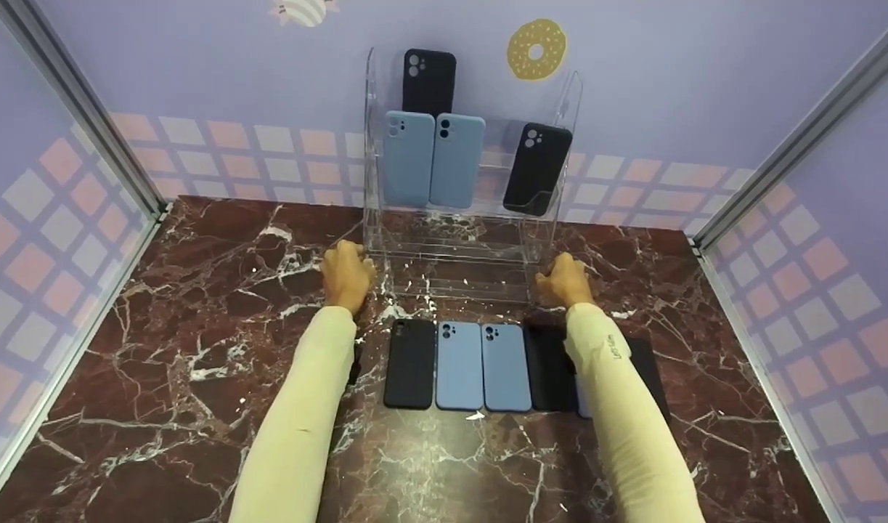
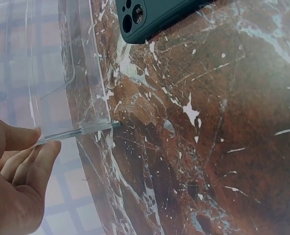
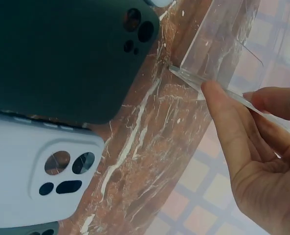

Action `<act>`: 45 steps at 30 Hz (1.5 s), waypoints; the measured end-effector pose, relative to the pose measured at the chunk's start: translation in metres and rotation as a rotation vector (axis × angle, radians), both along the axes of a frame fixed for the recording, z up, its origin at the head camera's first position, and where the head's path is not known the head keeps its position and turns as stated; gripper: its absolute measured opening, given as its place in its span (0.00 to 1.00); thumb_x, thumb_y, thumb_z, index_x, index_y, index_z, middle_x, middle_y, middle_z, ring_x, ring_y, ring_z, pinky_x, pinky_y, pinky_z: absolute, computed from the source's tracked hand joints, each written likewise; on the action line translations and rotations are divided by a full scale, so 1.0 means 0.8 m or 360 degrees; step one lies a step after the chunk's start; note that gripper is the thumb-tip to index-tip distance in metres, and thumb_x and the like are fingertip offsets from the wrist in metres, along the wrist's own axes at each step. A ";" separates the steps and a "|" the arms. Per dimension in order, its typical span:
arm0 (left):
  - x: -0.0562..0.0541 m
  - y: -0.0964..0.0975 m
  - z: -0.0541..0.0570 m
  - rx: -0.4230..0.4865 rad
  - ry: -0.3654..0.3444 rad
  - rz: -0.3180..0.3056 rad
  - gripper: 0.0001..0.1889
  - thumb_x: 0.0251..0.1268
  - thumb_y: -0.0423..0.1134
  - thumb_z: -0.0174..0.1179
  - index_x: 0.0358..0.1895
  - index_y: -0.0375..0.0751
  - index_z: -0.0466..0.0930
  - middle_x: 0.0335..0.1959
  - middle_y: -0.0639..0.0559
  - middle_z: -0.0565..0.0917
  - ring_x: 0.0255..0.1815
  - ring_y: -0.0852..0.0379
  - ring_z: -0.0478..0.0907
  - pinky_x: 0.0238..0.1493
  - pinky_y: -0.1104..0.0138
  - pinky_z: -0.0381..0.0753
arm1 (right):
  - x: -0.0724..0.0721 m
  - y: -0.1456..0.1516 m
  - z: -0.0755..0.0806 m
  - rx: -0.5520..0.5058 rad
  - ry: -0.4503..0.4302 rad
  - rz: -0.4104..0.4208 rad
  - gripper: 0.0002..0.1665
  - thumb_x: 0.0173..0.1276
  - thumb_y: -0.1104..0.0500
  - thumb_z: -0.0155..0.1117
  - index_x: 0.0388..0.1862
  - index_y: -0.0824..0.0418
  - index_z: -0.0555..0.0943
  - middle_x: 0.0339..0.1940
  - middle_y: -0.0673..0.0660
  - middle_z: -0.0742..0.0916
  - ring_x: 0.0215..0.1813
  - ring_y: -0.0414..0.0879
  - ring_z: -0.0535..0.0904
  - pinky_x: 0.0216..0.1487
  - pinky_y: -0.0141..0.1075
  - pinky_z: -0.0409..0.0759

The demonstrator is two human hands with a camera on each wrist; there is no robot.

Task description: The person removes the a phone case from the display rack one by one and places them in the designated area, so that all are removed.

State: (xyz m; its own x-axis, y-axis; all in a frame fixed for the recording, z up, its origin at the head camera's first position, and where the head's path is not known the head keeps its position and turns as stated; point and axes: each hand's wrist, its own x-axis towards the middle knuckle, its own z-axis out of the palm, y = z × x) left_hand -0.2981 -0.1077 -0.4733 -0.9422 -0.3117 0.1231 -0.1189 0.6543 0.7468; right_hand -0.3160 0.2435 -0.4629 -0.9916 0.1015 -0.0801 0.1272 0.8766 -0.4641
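Note:
A clear acrylic display stand [image 1: 458, 256] with stepped tiers stands at the back of the marbled table. My left hand [image 1: 348, 276] pinches its left side panel between thumb and fingers, as the left wrist view shows. On the other side, my right hand [image 1: 565, 280] pinches the right side panel, its thumb [image 3: 272, 100] on one face. The stand bears a black phone case [image 1: 429, 81] high at the left, two light blue cases [image 1: 407, 160] side by side below it, and another black case [image 1: 538, 171] leaning at the right.
In front of the stand lies a row of phone cases: a black one [image 1: 409, 363], two blue ones [image 1: 459, 367] and more partly hidden under my right sleeve [image 1: 618, 392]. Patterned lilac walls [image 1: 255, 87] close in the table [image 1: 197, 349] at the back and both sides.

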 end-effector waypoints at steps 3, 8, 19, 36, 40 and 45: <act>-0.001 0.002 0.001 -0.0009 0.0002 -0.0013 0.15 0.63 0.29 0.64 0.52 0.30 0.85 0.50 0.32 0.86 0.55 0.30 0.80 0.57 0.45 0.78 | -0.002 0.001 0.004 0.0021 -0.0046 -0.0004 0.17 0.65 0.59 0.63 0.40 0.75 0.80 0.49 0.77 0.85 0.56 0.72 0.80 0.60 0.60 0.76; 0.000 0.003 0.001 -0.0024 -0.0054 -0.0002 0.15 0.64 0.31 0.63 0.53 0.31 0.85 0.51 0.32 0.85 0.55 0.30 0.80 0.55 0.43 0.78 | -0.004 0.001 0.006 0.0049 -0.0066 0.0031 0.15 0.63 0.60 0.62 0.37 0.74 0.77 0.46 0.77 0.85 0.54 0.71 0.81 0.58 0.59 0.77; -0.004 -0.005 0.000 -0.0044 -0.0055 -0.0009 0.12 0.60 0.29 0.61 0.46 0.28 0.83 0.45 0.30 0.85 0.49 0.28 0.81 0.52 0.42 0.79 | -0.003 -0.001 0.005 0.0048 -0.0057 0.0071 0.19 0.64 0.60 0.62 0.43 0.78 0.76 0.48 0.78 0.84 0.57 0.72 0.79 0.60 0.59 0.76; 0.000 -0.006 -0.003 -0.0064 0.0020 -0.0039 0.09 0.57 0.27 0.62 0.40 0.28 0.86 0.41 0.31 0.87 0.45 0.29 0.83 0.50 0.44 0.80 | -0.003 -0.001 0.006 0.0078 -0.0121 0.0038 0.26 0.65 0.58 0.63 0.51 0.80 0.75 0.56 0.81 0.80 0.63 0.73 0.75 0.66 0.60 0.71; 0.002 -0.005 -0.003 -0.0076 0.0004 -0.0041 0.11 0.58 0.28 0.62 0.43 0.28 0.86 0.42 0.31 0.87 0.46 0.29 0.83 0.51 0.44 0.80 | -0.003 0.000 0.007 0.0084 -0.0128 0.0037 0.24 0.65 0.58 0.63 0.50 0.79 0.75 0.56 0.81 0.80 0.62 0.73 0.76 0.66 0.60 0.71; 0.001 -0.003 -0.001 -0.0092 -0.0045 -0.0057 0.13 0.60 0.30 0.62 0.47 0.28 0.85 0.45 0.30 0.86 0.49 0.29 0.82 0.52 0.44 0.81 | -0.003 0.002 0.008 0.0068 -0.0181 0.0014 0.24 0.66 0.58 0.63 0.50 0.78 0.75 0.56 0.80 0.81 0.62 0.73 0.75 0.65 0.60 0.71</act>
